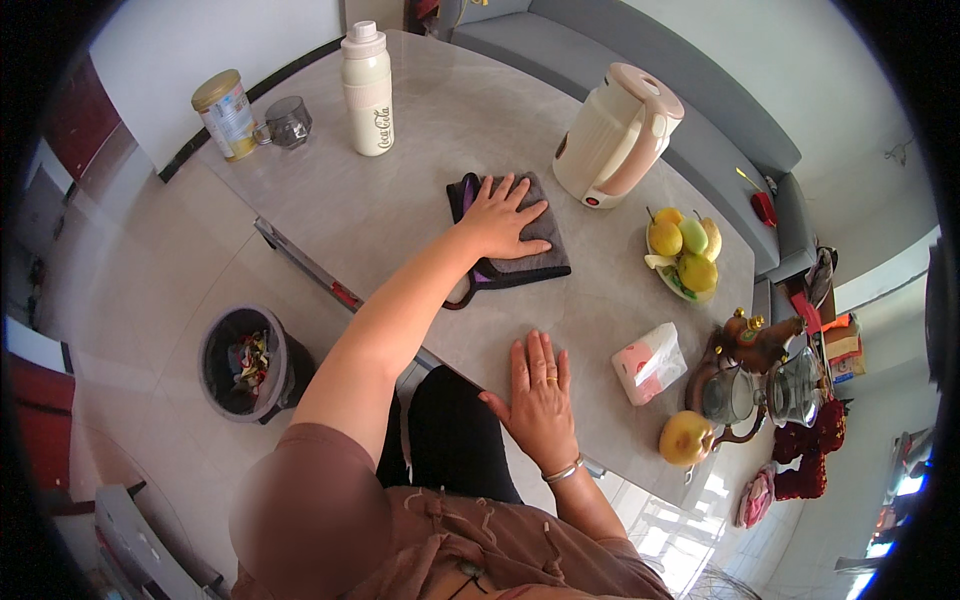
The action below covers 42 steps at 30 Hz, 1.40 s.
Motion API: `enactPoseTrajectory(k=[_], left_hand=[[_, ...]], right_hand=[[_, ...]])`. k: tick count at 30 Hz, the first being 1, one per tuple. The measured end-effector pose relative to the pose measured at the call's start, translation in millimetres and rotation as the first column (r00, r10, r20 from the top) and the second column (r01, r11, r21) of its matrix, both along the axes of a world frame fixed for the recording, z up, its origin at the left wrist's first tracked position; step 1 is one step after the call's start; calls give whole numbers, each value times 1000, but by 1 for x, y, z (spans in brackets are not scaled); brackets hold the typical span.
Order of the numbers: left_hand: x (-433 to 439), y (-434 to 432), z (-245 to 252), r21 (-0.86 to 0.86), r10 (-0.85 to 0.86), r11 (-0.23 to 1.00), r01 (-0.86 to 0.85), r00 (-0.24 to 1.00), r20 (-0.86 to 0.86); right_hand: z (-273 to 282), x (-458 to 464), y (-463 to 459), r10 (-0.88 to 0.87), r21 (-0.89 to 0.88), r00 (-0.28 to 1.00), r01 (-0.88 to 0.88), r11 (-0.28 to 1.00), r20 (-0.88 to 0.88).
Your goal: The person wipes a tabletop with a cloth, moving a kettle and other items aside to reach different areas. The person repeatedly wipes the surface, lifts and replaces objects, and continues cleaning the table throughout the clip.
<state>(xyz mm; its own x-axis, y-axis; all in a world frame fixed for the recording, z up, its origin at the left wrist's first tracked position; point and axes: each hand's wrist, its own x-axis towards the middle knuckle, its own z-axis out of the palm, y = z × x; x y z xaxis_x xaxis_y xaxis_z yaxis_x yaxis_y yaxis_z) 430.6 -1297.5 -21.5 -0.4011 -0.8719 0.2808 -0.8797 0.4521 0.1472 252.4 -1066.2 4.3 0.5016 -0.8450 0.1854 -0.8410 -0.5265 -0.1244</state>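
Observation:
My left hand [504, 219] lies palm down on a folded grey cloth [525, 262] with black edging, fingers spread. Purple lining shows along the cloth's left side, and a black loop sticks out at its lower left corner. Flat on the grey marbled table [427, 330], near its front edge, rests my right hand [541, 397]. It wears a ring and a bracelet, its fingers are slightly apart, and nothing is in it.
Behind the cloth stand a Coca-Cola bottle [369, 97], a glass mug [288, 122], a gold-lidded can [226, 116] and an electric kettle [619, 139]. Rightward are a fruit plate [664, 279], tissues [637, 371], a round fruit [685, 438] and glass teaware [727, 397]. A bin [289, 367] stands on the floor.

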Motion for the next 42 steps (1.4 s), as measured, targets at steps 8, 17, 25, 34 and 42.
enactPoseTrajectory(k=[8, 17, 25, 34, 42], left_hand=[[12, 43, 4, -19, -7, 1000, 7, 1000, 7], [46, 79, 6, -46, 23, 999, -23, 1000, -10], [98, 93, 9, -51, 143, 989, -141, 989, 45], [140, 68, 9, -5, 268, 963, -269, 959, 87], [131, 37, 9, 55, 324, 943, -328, 943, 79]], right_hand=[[-1, -1, 0, 7, -21, 1000, -7, 1000, 4], [1, -2, 0, 16, -12, 1000, -16, 1000, 15], [1, -1, 0, 16, -20, 1000, -16, 1000, -5], [1, 1, 0, -6, 19, 1000, 6, 1000, -25], [1, 3, 1, -12, 16, 999, 13, 1000, -44]])
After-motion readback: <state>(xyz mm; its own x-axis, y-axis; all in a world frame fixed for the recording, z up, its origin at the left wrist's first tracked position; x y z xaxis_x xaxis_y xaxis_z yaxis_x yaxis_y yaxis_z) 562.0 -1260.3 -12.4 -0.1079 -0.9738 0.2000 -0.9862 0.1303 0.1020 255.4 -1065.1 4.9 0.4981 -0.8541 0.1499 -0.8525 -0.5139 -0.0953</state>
